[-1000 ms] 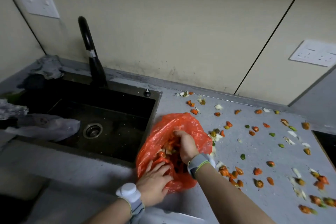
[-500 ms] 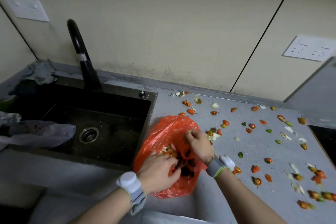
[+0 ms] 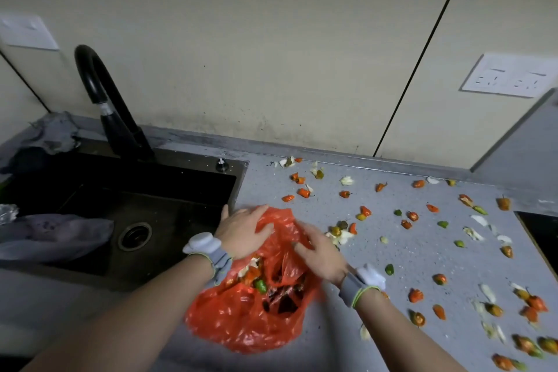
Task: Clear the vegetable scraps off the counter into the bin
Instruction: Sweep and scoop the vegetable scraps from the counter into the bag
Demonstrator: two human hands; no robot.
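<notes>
An orange-red plastic bag (image 3: 241, 320) lies on the grey counter (image 3: 392, 263) beside the sink, its mouth showing pepper scraps inside (image 3: 256, 278). My left hand (image 3: 241, 232) lies over the bag's far left edge with fingers stretched out. My right hand (image 3: 320, 254) rests on the bag's right side, fingers spread and slightly blurred. Several orange, green and white vegetable scraps (image 3: 365, 211) are scattered over the counter to the right, with a small cluster (image 3: 338, 231) just past my right fingertips.
A black sink (image 3: 151, 190) with a curved black faucet (image 3: 114, 118) is at the left. A grey plastic sheet (image 3: 54, 235) hangs into it. A crumpled cloth (image 3: 54, 136) lies at the back left. A dark cooktop edge (image 3: 540, 229) borders the right.
My right hand has come out of the bag and now lies on its right side. My left hand has moved from the bag's near edge up to its far edge.
</notes>
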